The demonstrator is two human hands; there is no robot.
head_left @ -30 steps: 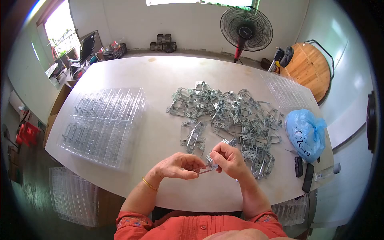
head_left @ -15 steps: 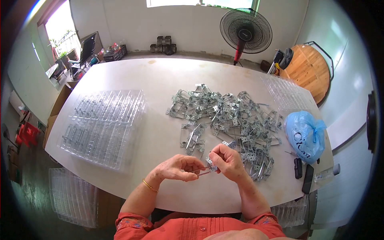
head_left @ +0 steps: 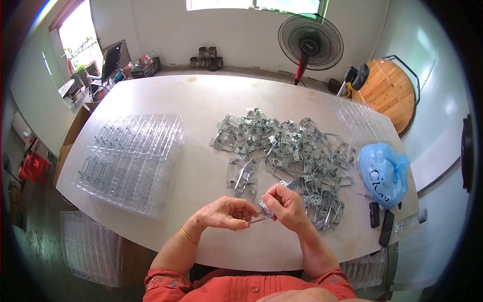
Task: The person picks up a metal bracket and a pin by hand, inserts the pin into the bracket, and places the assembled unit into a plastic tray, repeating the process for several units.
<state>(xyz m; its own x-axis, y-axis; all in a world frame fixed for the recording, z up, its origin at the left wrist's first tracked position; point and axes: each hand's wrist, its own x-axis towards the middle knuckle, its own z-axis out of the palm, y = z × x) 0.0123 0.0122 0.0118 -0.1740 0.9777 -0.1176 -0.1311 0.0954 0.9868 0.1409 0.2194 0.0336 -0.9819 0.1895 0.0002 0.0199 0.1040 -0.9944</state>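
Between my two hands, over the near part of the table, is a small metal bracket with thin rods (head_left: 264, 211). My left hand (head_left: 227, 213) has its thumb and fingers closed around the rod end. The fingers of my right hand (head_left: 284, 205) pinch the plate end of the same bracket. Just beyond my hands lies a heap of similar silvery metal brackets (head_left: 287, 146), tangled over one another. A smaller cluster of brackets (head_left: 245, 176) sits at the heap's near left side.
Clear plastic trays (head_left: 131, 161) with metal parts in their slots are stacked on the left of the white table (head_left: 201, 95). On the right are a blue plastic bag (head_left: 383, 173), a black phone-like object (head_left: 387, 227), a clear bottle (head_left: 410, 220) and another clear tray (head_left: 359, 118).
The view has shifted very slightly. Both hands stay nearly in place on the bracket, with only small finger movement.
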